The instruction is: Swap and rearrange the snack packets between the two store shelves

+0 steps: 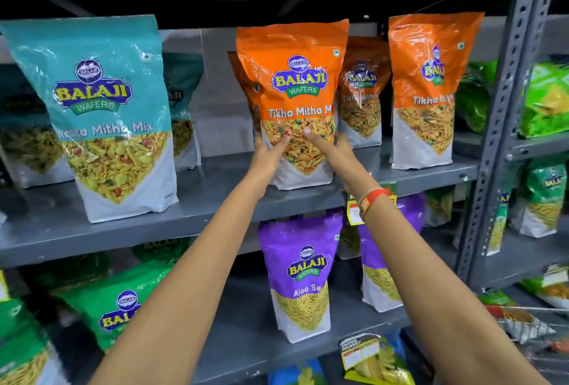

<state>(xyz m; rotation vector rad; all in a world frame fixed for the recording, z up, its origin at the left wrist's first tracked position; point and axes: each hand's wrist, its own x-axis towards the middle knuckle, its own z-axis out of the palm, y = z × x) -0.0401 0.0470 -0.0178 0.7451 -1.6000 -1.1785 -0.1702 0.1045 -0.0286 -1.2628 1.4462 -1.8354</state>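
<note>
Both hands on one packet. Left hand (267, 154) clamps the lower left edge of the orange Tikha Mitha packet (295, 101), thumb on the front over the clear window. Right hand (334, 150) clamps the lower right edge, thumb on the front too, other fingers hidden behind. Red band (374, 198) on the right wrist.

Packet upright, base at or just above the upper shelf (197, 203), near the front edge; can't tell if it's fully resting. More orange packets right behind it, one (361, 92) peeking out on its right. Another orange packet (431, 89) stands apart further right, upright, near the slotted steel post (508, 107).

Left end of the same shelf: big teal Khatta Mitha packet (101, 113) standing at the front edge, more teal ones behind. Bare gap of shelf between teal and orange groups.

Lower shelf (246, 338): purple Aloo Sev packet (300, 277) upright directly under the held packet, second purple packet (385, 261) behind the right forearm. Green packets (117, 301) on the left, leaning. Next bay on the right holds more green packets (545, 101).
</note>
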